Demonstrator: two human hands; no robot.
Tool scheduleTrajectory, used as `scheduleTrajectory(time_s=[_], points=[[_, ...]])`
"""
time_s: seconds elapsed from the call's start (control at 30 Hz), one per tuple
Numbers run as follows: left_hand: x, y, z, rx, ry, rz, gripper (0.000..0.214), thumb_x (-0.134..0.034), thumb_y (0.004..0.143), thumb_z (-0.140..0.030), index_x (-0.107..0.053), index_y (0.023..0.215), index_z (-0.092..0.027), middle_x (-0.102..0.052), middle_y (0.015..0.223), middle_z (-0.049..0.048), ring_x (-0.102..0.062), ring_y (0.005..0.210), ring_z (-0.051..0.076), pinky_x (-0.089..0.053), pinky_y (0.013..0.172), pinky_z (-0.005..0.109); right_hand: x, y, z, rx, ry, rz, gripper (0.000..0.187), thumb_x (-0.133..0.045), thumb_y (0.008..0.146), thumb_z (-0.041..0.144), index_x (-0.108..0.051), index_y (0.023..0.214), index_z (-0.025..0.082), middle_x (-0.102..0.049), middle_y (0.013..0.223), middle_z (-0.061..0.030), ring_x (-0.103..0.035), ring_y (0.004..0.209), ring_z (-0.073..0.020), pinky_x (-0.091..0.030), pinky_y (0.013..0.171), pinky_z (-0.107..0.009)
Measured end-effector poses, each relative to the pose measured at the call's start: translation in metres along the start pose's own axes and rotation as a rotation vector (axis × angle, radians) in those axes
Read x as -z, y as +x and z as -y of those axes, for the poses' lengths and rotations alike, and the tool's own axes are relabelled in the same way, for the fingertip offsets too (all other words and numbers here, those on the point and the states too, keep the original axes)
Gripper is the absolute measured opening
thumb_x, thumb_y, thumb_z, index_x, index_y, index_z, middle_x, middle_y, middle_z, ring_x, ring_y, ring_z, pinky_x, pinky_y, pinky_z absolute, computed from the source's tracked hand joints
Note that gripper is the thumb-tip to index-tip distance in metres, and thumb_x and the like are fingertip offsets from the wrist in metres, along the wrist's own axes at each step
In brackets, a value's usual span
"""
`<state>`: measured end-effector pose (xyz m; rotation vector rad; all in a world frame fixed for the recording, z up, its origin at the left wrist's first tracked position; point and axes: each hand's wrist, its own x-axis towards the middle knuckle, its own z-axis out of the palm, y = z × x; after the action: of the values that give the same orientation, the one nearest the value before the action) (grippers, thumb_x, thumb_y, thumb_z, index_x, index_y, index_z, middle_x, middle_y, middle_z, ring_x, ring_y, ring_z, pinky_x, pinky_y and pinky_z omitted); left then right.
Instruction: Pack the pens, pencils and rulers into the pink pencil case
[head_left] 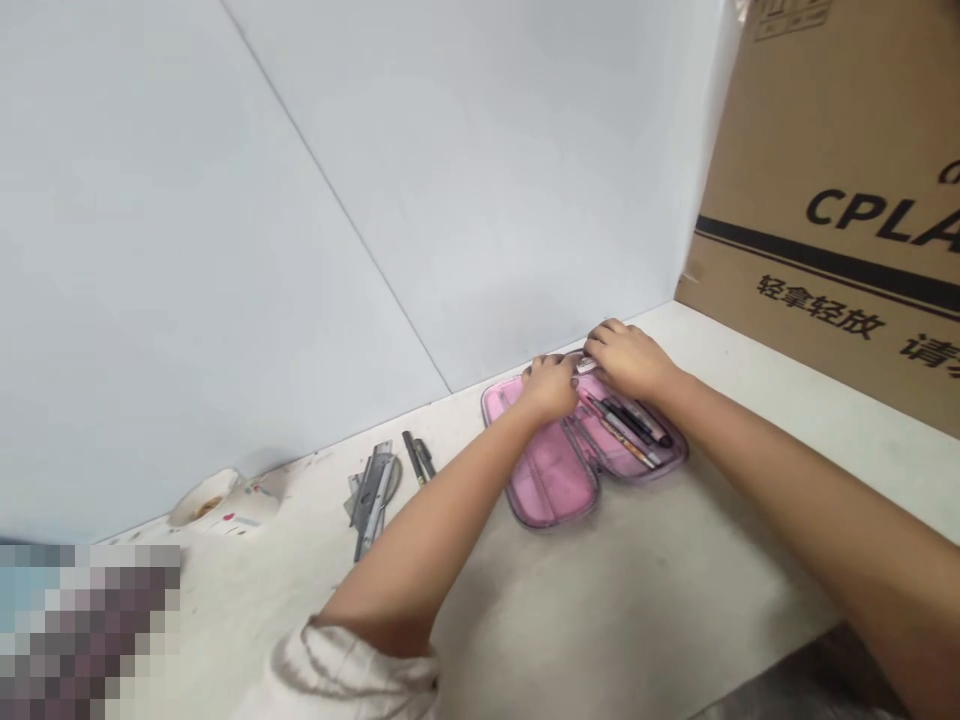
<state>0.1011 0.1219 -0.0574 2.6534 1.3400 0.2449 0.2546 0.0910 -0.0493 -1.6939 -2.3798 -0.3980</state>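
A pink pencil case (551, 475) lies unfolded on the white table, its two halves spread apart. Several pens and pencils (630, 430) rest in its right half. Over the far edge of the case, my left hand (553, 385) has its fingers curled down. Close beside it, my right hand (628, 358) is bent over the far right edge, fingers closed. A small whitish piece (586, 366) shows between the two hands; its kind is unclear. What the fingertips grip is mostly hidden.
Left of my forearm lie a stack of rulers (371, 495) and two dark pens (418, 458). Farther left sits a roll of patterned tape (232, 505) near the wall (337, 300). A large cardboard box (832, 270) stands at the right. The lower left corner is pixelated.
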Motion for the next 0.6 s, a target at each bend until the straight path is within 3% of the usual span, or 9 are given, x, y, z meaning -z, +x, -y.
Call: scheduleTrajectory(time_s=[0.13, 0.3, 0.43, 0.6], points=[[-0.006, 0.015, -0.001, 0.101, 0.035, 0.021, 0.049, -0.043, 0.081, -0.023, -0.045, 0.130, -0.026, -0.043, 0.133, 0.0136, -0.034, 0.122, 0.036, -0.033, 0.094, 0.056, -0.016, 0.007, -0.004, -0.069, 0.038, 0.015, 0.026, -0.043, 0.085, 0.021, -0.059, 0.103, 0.011, -0.057, 0.108, -0.0158, -0.042, 0.107, -0.0284, -0.039, 0.079, -0.037], [0.010, 0.006, 0.008, 0.181, 0.091, 0.046, 0.044, -0.037, 0.085, -0.027, -0.047, 0.128, -0.030, -0.046, 0.130, 0.0101, -0.036, 0.121, 0.031, -0.035, 0.095, 0.051, -0.016, 0.015, -0.003, -0.133, 0.120, -0.017, 0.030, -0.048, 0.084, 0.030, -0.059, 0.106, 0.012, -0.058, 0.107, -0.0138, -0.042, 0.107, -0.0277, -0.038, 0.083, -0.036], [0.029, -0.028, 0.022, 0.184, 0.142, 0.016, 0.042, -0.035, 0.086, -0.029, -0.049, 0.125, -0.032, -0.047, 0.130, 0.0063, -0.036, 0.121, 0.030, -0.034, 0.096, 0.051, 0.002, 0.020, 0.017, -0.112, 0.189, -0.131, 0.031, -0.043, 0.087, 0.032, -0.060, 0.104, 0.013, -0.061, 0.103, -0.0121, -0.044, 0.104, -0.0258, -0.037, 0.086, -0.033], [0.054, -0.096, 0.052, 0.188, 0.204, -0.066, 0.042, -0.034, 0.086, -0.024, -0.051, 0.123, -0.031, -0.048, 0.130, 0.0059, -0.035, 0.122, 0.029, -0.032, 0.097, 0.052, 0.026, 0.019, 0.077, 0.044, 0.233, -0.172, 0.031, -0.040, 0.089, 0.031, -0.062, 0.100, 0.013, -0.062, 0.098, -0.0114, -0.045, 0.101, -0.0240, -0.035, 0.087, -0.032]])
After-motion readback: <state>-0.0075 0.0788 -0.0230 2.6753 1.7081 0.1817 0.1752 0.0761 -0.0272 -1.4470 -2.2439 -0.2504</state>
